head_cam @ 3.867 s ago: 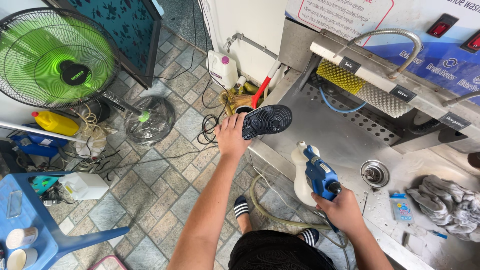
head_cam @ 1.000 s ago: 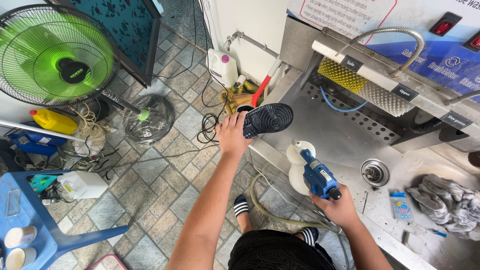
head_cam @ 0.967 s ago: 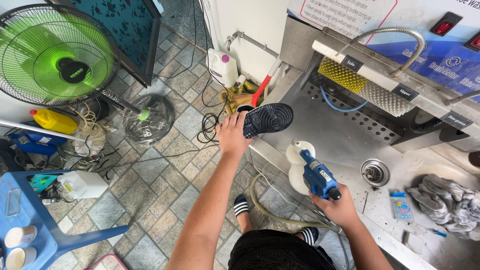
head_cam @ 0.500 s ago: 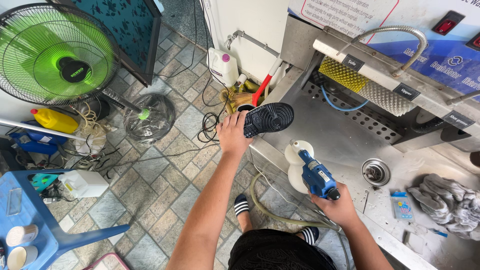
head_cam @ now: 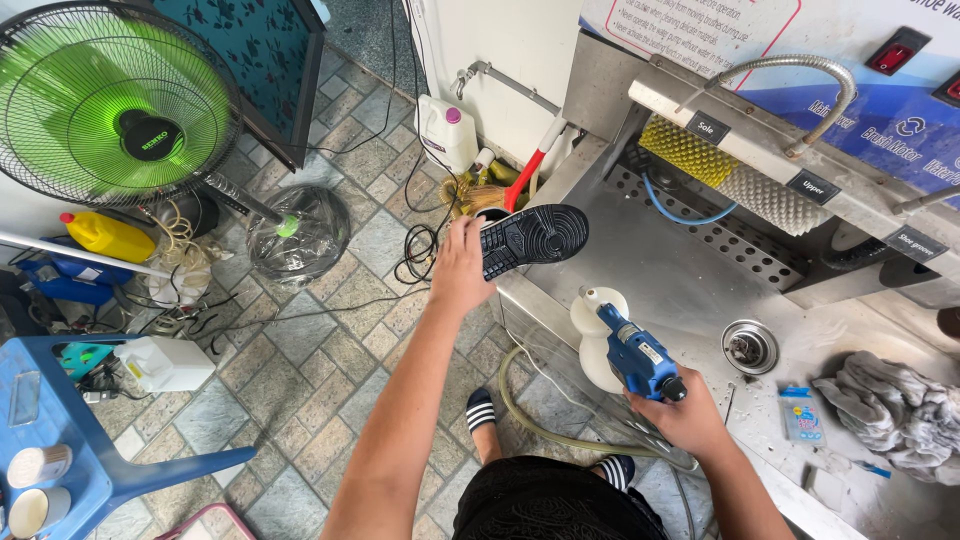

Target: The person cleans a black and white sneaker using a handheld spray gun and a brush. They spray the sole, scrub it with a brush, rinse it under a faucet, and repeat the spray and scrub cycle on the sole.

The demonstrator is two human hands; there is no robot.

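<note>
Black shoe (head_cam: 533, 237), sole up, is held in the left hand (head_cam: 461, 268); the grip is closed around its heel end, above the edge of the steel surface (head_cam: 690, 290). The right hand (head_cam: 690, 418) has its grip closed on the handle of a blue spray gun (head_cam: 638, 357) with a white tank, just above the surface. A grey cloth (head_cam: 895, 408) lies right of the drain (head_cam: 748, 346).

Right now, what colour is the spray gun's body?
Blue spray gun with a white tank, head view.
</note>
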